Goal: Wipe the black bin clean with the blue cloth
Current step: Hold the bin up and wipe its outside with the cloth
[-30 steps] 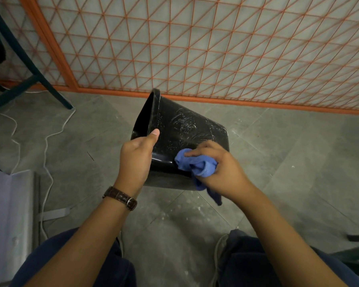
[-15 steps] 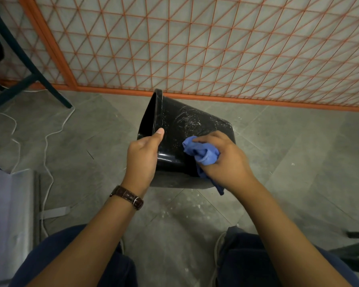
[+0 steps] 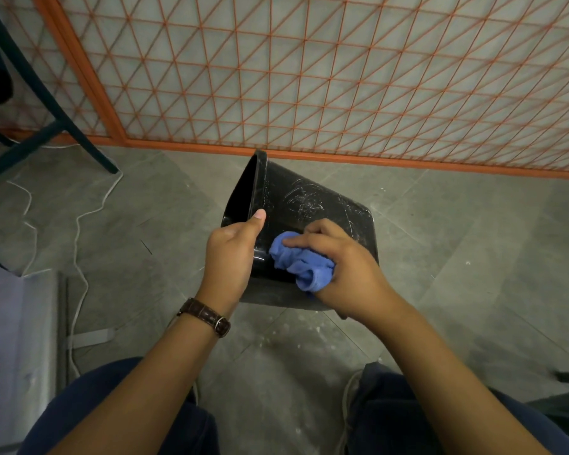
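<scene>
The black bin (image 3: 312, 205) is tipped on its side above the floor, its mouth facing left, with white scuffs on its upper wall. My left hand (image 3: 234, 254) grips the rim, thumb on the outside and fingers hidden inside. My right hand (image 3: 345, 267) holds the bunched blue cloth (image 3: 301, 264) pressed against the bin's near outer wall, just right of the rim. The bin's base points right.
An orange-framed lattice panel (image 3: 309, 77) stands just behind the bin. Dark chair legs (image 3: 50, 126) and a white cable (image 3: 79, 221) are at the left. A grey metal surface (image 3: 17, 339) sits at the lower left. My knees fill the bottom.
The cloth and my right hand slid up the bin wall, then back down toward the rim. The bin stayed in my left hand, shifting slightly.
</scene>
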`<state>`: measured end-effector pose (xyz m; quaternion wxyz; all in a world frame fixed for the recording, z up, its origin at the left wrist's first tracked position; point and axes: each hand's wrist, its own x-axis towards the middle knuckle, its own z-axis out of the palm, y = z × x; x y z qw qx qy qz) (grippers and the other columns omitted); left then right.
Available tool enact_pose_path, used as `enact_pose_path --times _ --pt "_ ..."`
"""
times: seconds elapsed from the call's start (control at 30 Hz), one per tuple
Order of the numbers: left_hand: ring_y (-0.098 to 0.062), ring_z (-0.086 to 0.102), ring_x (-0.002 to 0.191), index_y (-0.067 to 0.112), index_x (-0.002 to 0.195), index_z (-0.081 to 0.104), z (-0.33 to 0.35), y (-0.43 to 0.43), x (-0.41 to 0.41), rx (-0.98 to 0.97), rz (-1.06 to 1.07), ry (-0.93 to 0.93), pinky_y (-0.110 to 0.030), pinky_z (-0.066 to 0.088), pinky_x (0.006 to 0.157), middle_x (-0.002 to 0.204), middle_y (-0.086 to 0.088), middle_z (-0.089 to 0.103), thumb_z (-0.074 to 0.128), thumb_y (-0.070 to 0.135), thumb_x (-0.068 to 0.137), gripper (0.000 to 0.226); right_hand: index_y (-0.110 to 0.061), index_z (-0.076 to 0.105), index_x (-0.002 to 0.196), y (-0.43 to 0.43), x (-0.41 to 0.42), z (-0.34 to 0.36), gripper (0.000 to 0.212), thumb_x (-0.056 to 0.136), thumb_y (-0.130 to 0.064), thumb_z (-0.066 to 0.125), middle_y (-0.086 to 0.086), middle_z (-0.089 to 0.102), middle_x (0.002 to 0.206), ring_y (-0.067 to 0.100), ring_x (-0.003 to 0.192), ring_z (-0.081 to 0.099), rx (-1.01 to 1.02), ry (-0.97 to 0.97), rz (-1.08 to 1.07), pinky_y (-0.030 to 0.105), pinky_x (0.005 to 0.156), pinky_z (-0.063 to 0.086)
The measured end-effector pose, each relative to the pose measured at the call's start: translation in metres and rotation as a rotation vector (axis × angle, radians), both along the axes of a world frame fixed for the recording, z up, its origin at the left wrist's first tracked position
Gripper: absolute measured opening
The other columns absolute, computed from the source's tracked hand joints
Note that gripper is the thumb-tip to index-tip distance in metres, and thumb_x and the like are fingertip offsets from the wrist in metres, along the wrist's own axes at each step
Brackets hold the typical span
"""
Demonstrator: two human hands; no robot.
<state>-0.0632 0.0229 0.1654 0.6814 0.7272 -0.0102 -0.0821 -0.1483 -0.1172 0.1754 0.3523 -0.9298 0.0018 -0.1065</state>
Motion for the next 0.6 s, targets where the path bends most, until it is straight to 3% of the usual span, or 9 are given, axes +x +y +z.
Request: enact_pose_path --times 0.07,0.13,0.27,0.33,0.43,0.53,0.6 --pt "-0.004 0.026 0.039 0.015 0.049 0.027 0.0 -0.001 -0.002 0.002 -0.017 -0.018 -0.013 0.026 0.043 0.036 0.012 0.023 0.059 0.029 0.089 0.053 -0.029 0.07 0.1 -0.004 0.001 0.001 0.03 0.071 -0.021 0.07 -0.009 0.056 0.097 0.006 0.087 0.057 0.099 -0.026 -0.049 0.021 0.072 0.048" --pt "-0.004 0.024 0.037 0.019 0.046 0.024 0.0 -0.003 -0.003 -0.007 -0.019 -0.011 -0.013 0.024 0.04 0.036 0.012 0.022 0.059 0.027 0.089 0.056 -0.029 0.07 0.099 -0.005 0.002 0.0 0.029 0.071 -0.024 0.067 -0.009 0.059 0.097 0.007 0.084 0.059 0.059 -0.068 -0.124 0.024 0.069 0.049" --pt "-0.005 0.029 0.044 0.017 0.047 0.031 -0.002 -0.002 -0.002 -0.035 -0.016 0.012 -0.017 0.028 0.045 0.042 0.01 0.029 0.06 0.028 0.088 0.052 -0.027 0.066 0.112 0.008 0.002 -0.001 0.042 0.072 -0.039 0.062 -0.007 0.054 0.101 0.008 0.083 0.055 -0.107 -0.082 -0.022 0.012 0.066 0.041" --pt "-0.009 0.033 0.051 0.013 0.051 0.037 -0.002 -0.001 -0.002 -0.033 -0.029 0.007 -0.018 0.031 0.05 0.049 0.003 0.033 0.059 0.028 0.089 0.046 -0.027 0.069 0.104 0.006 0.001 -0.002 0.033 0.071 -0.028 0.067 -0.008 0.053 0.099 0.006 0.083 0.054 -0.032 -0.066 0.016 0.012 0.066 0.042" --pt "-0.005 0.025 0.042 0.018 0.047 0.025 -0.002 -0.002 -0.003 -0.027 -0.045 -0.007 -0.016 0.029 0.048 0.04 0.012 0.023 0.059 0.028 0.089 0.055 -0.027 0.071 0.093 -0.008 0.004 -0.003 0.027 0.071 -0.012 0.072 -0.011 0.054 0.095 0.006 0.084 0.056 0.052 -0.037 -0.078 0.015 0.067 0.045" --pt "-0.005 0.024 0.038 0.019 0.046 0.025 -0.003 -0.004 -0.003 -0.031 -0.026 0.02 -0.014 0.026 0.043 0.036 0.012 0.023 0.059 0.028 0.089 0.056 -0.025 0.069 0.105 -0.003 0.005 -0.003 0.034 0.072 -0.018 0.071 -0.007 0.053 0.099 0.01 0.085 0.054 -0.054 -0.061 -0.085 0.012 0.068 0.042" --pt "-0.004 0.025 0.038 0.019 0.045 0.026 -0.004 -0.003 -0.003 -0.041 -0.027 0.027 -0.014 0.025 0.042 0.036 0.012 0.024 0.059 0.026 0.089 0.055 -0.025 0.065 0.112 0.006 0.003 -0.004 0.041 0.071 -0.026 0.069 -0.004 0.052 0.103 0.014 0.088 0.054 -0.111 -0.058 0.003 0.018 0.073 0.043"
